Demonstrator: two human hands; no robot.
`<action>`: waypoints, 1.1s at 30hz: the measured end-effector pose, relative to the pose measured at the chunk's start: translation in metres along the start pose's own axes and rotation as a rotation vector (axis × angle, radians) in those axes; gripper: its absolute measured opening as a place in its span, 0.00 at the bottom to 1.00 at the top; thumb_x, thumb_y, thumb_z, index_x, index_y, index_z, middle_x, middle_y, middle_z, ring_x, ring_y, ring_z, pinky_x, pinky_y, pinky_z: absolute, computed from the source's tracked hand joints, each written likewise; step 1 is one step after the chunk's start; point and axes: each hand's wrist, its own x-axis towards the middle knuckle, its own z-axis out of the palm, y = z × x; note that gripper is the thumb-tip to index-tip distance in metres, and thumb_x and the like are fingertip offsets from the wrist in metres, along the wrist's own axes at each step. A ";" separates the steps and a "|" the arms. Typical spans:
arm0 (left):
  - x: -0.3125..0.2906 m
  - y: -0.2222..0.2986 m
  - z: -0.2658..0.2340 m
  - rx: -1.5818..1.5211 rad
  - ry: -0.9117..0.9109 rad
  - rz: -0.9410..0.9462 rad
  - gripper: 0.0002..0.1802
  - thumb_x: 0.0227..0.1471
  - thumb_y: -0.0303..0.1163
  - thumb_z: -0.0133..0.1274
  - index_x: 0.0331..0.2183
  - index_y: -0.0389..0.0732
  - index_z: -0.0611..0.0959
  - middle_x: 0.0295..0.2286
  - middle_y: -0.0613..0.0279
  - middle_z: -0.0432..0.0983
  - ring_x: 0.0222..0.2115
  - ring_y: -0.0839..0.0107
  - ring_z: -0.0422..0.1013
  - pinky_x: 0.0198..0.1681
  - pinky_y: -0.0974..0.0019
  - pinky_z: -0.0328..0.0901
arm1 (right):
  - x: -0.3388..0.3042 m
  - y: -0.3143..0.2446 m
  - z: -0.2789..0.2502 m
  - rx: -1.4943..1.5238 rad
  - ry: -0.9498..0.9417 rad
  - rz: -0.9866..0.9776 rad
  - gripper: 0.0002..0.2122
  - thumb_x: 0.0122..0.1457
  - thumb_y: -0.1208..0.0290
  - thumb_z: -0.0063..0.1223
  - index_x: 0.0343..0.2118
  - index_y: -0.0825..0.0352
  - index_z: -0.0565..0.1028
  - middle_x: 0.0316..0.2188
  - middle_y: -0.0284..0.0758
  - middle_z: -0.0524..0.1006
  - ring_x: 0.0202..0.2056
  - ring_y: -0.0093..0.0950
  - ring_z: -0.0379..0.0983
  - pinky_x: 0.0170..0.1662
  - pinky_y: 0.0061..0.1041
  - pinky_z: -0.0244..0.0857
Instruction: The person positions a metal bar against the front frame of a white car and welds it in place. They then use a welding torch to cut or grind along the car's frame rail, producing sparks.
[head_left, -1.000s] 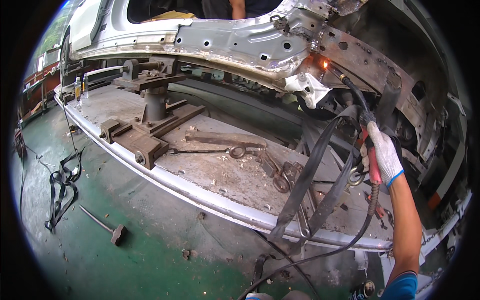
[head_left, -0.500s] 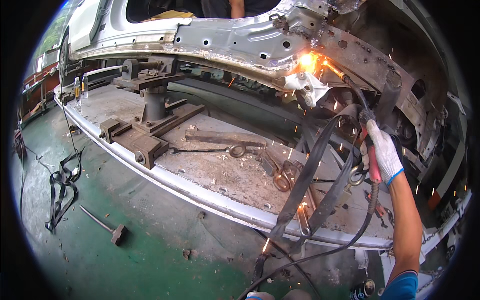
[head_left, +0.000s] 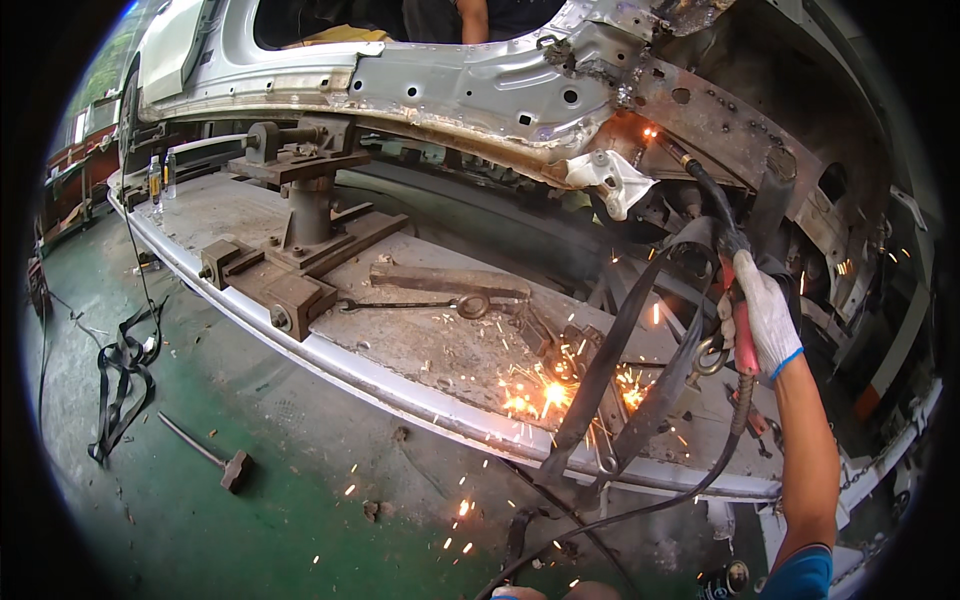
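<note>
My right hand (head_left: 770, 312), in a white knitted glove with a blue cuff, is wrapped round the red handle of a welding torch (head_left: 742, 330). The torch's black neck (head_left: 708, 183) slants up and left, its tip close to the joint between a silver car body sill (head_left: 450, 85) and a rusty panel (head_left: 715, 125). A small orange glow (head_left: 650, 132) shows at the tip. Just below it sits a white metal bracket (head_left: 608, 180). At the lower edge, only a sliver of my left hand's glove (head_left: 517, 593) shows, its fingers hidden.
Dark straps (head_left: 615, 350) hang beside the torch cable (head_left: 650, 508). The bench platform (head_left: 430, 345) carries a steel clamp stand (head_left: 308, 215), a wooden block (head_left: 450, 277) and a spanner (head_left: 400, 303). Sparks scatter there. On the green floor lie a hammer (head_left: 235, 470) and webbing (head_left: 120, 370). A person's arm (head_left: 473, 20) shows behind the sill.
The large bright flare at the joint has shrunk to a small glow. Sparks have burst on the platform and floor below. My right hand and the torch have barely moved.
</note>
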 end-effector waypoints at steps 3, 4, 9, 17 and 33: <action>-0.002 0.002 0.001 -0.038 0.028 0.057 0.15 0.54 0.42 0.60 0.40 0.49 0.93 0.41 0.55 0.88 0.45 0.53 0.84 0.45 0.51 0.78 | 0.002 -0.001 0.000 0.017 -0.008 0.008 0.30 0.68 0.37 0.53 0.44 0.68 0.73 0.22 0.36 0.76 0.15 0.25 0.69 0.18 0.26 0.65; 0.000 0.000 0.002 -0.046 0.032 0.056 0.16 0.54 0.42 0.60 0.41 0.48 0.93 0.41 0.54 0.88 0.45 0.53 0.84 0.45 0.51 0.78 | 0.002 -0.001 0.000 0.017 -0.009 0.008 0.29 0.68 0.37 0.52 0.44 0.67 0.73 0.22 0.36 0.76 0.15 0.25 0.69 0.18 0.26 0.65; 0.012 -0.007 0.002 -0.057 0.016 0.064 0.17 0.52 0.42 0.61 0.42 0.46 0.93 0.42 0.51 0.88 0.46 0.50 0.83 0.47 0.49 0.77 | 0.003 -0.002 0.000 0.015 -0.015 0.013 0.30 0.68 0.36 0.52 0.43 0.67 0.74 0.22 0.35 0.76 0.15 0.25 0.69 0.18 0.25 0.65; -0.014 0.011 -0.025 -0.082 -0.045 -0.043 0.18 0.50 0.42 0.64 0.43 0.48 0.93 0.42 0.54 0.88 0.46 0.51 0.83 0.46 0.49 0.78 | 0.007 -0.003 0.002 0.012 -0.019 0.012 0.30 0.68 0.36 0.52 0.44 0.67 0.74 0.22 0.35 0.76 0.15 0.24 0.70 0.18 0.25 0.65; 0.000 0.003 -0.004 -0.051 0.010 -0.002 0.15 0.51 0.41 0.62 0.40 0.49 0.94 0.40 0.55 0.88 0.43 0.55 0.84 0.42 0.50 0.78 | 0.016 -0.001 0.003 0.005 -0.030 -0.011 0.30 0.67 0.35 0.54 0.42 0.66 0.74 0.22 0.35 0.75 0.16 0.25 0.70 0.18 0.26 0.63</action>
